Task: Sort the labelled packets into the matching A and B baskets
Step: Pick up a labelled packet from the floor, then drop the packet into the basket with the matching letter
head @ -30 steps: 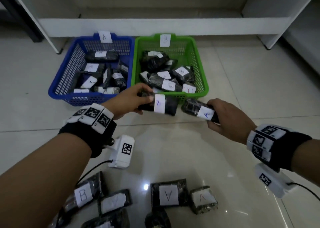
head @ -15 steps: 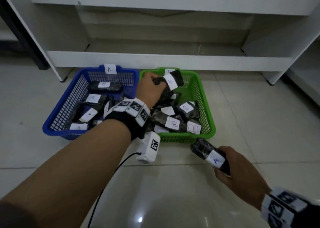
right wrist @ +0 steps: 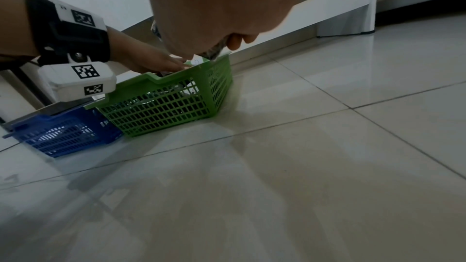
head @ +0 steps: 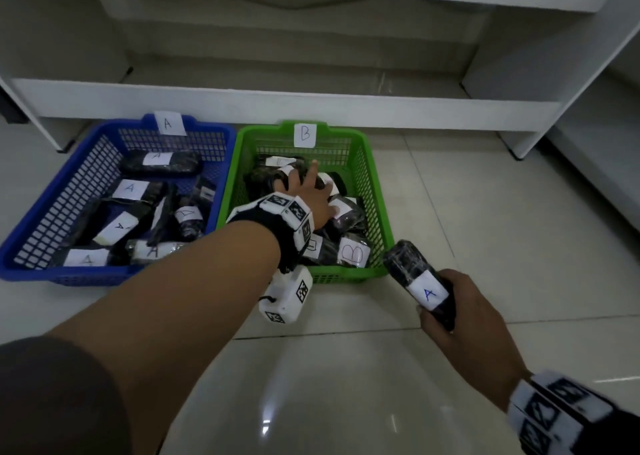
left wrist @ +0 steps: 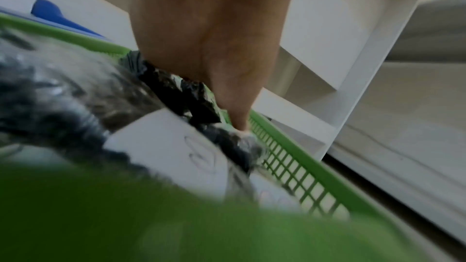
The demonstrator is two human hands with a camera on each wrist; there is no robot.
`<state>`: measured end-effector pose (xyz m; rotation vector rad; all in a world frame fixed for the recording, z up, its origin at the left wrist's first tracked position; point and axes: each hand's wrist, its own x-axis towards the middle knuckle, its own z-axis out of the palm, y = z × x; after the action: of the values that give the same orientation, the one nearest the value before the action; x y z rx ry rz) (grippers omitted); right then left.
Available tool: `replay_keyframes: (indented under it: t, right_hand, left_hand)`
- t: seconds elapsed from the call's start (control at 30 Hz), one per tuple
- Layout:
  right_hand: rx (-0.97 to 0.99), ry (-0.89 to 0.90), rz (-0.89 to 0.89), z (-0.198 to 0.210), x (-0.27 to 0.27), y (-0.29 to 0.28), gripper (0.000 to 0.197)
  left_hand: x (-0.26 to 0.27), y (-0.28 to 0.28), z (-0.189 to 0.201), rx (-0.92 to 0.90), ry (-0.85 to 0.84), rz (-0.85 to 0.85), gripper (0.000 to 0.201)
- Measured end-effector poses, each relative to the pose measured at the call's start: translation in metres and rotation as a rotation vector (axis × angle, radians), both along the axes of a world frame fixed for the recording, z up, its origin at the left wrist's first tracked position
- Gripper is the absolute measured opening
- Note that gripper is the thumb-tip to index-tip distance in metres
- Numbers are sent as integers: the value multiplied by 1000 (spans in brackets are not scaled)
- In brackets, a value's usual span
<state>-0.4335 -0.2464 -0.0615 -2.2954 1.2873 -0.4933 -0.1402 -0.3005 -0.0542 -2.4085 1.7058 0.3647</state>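
The blue basket point(head: 69, 191) tagged A and the green basket point(head: 372, 184) tagged B stand side by side on the floor, each holding several black packets with white labels. My left hand point(head: 306, 186) is down inside the green basket with its fingers spread and straight, resting on a black packet point(head: 277, 174). The left wrist view shows straight fingers point(left wrist: 227, 97) touching the packets point(left wrist: 171, 146). My right hand point(head: 450, 316) grips a black packet labelled A point(head: 415, 274) just off the green basket's front right corner, above the floor.
A white shelving unit point(head: 277, 105) runs close behind both baskets, with an upright point(head: 540, 108) at the right. Glossy tiled floor point(right wrist: 302, 166) stretches in front and to the right. In the right wrist view the green basket point(right wrist: 161, 107) and blue basket point(right wrist: 65, 132) sit ahead.
My left hand carried its packet over the green basket, lowered it in and let go. My right hand still holds the A packet near the basket's front right.
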Motion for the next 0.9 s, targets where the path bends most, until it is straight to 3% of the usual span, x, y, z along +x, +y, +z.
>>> replay_keyframes:
  t: [0.07,0.2,0.37,0.5,0.67,0.77,0.9]
  right_hand:
    - [-36,-18,11,3,11,-2,46]
    - [-162,-80,44,17,51,-8,46]
    - [-343,-85,111,39,115,-13,47]
    - [-394,-78,122,56,188,0,52]
    - [-433,-30,204,41,294,40,42]
    - [-284,-31,169,25,353,68,42]
    - [-172,17,7,19,410,76,44]
  left_hand:
    - [0,4,9,27,64,-9,70]
    - [28,31,42,46,170,-123,71]
    - [106,133,61,-94,361,-221,52]
    - [181,248,36,-446,159,-233,36]
    - [232,342,-6,-546,134,23,51]
    - [242,361,-38,-527,130,2,54]
    - [244,348,-54,-662,15,-97,37]
